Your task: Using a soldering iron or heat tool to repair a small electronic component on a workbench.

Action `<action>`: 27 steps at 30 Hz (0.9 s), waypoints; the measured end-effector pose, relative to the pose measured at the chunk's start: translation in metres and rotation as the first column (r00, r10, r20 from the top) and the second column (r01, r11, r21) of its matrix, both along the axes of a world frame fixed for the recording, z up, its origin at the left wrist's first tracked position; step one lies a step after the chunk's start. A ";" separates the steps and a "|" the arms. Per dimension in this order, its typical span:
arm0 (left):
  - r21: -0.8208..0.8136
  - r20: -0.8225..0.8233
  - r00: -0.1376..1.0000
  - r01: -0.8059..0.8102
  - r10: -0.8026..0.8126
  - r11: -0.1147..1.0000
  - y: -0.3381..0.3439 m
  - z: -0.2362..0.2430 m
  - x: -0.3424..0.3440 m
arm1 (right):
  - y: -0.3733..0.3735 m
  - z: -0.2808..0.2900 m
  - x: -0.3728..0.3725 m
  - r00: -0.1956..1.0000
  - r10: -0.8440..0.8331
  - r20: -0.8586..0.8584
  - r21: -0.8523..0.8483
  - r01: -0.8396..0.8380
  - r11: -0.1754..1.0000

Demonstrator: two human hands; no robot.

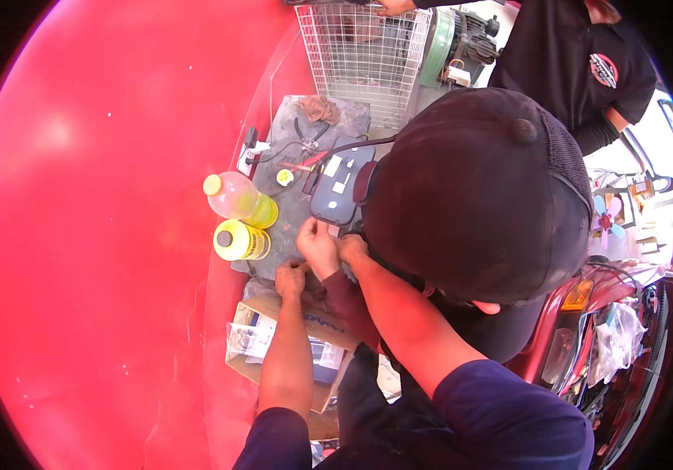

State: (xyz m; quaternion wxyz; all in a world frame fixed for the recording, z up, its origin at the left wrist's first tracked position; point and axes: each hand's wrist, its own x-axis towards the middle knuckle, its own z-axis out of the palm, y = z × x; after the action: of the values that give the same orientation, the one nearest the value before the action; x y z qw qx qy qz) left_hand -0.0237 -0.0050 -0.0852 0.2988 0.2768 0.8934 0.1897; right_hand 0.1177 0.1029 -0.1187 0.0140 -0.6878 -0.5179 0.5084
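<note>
My left hand (291, 277) rests at the near part of a grey work surface (281, 223), its fingers closed together; anything inside them is too small to make out. My right hand (352, 248) is curled beside another person's hand (318, 249), its fingertips partly hidden. That person's fingers are at a small pale piece (333, 230), just below a dark grey rectangular case (340, 190) with white labels. Whether my right hand touches the pale piece cannot be seen. The person's dark cap (477, 196) covers much of the view to the right of the hands.
Two bottles (246, 205) (241, 241) with yellow-green colouring stand left of the case. Pliers (305, 139), a brown rag (319, 109) and a yellow-white roll (285, 177) lie beyond. A cardboard box (254, 368) sits nearer me, a wire basket (364, 63) farther off. Another person (563, 70) stands at far right.
</note>
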 end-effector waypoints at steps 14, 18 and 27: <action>-0.040 0.011 1.000 -0.024 0.024 0.999 0.000 0.006 0.000 | -0.006 0.026 0.004 0.947 -0.158 -0.281 -0.108 0.133 0.985; -0.034 0.018 0.999 -0.037 0.038 0.999 0.001 0.009 0.004 | -0.005 0.019 0.010 0.901 -0.177 -0.396 -0.136 0.133 0.982; -0.049 -0.041 0.999 -0.015 0.013 0.999 0.001 0.012 0.003 | -0.009 0.032 0.010 0.959 -0.031 -0.283 -0.039 0.021 0.999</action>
State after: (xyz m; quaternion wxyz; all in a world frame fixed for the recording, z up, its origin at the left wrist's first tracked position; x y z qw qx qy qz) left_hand -0.0203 -0.0041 -0.0736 0.2861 0.2667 0.9056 0.1639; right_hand 0.1280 0.0939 -0.0869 0.0825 -0.6149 -0.4921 0.6107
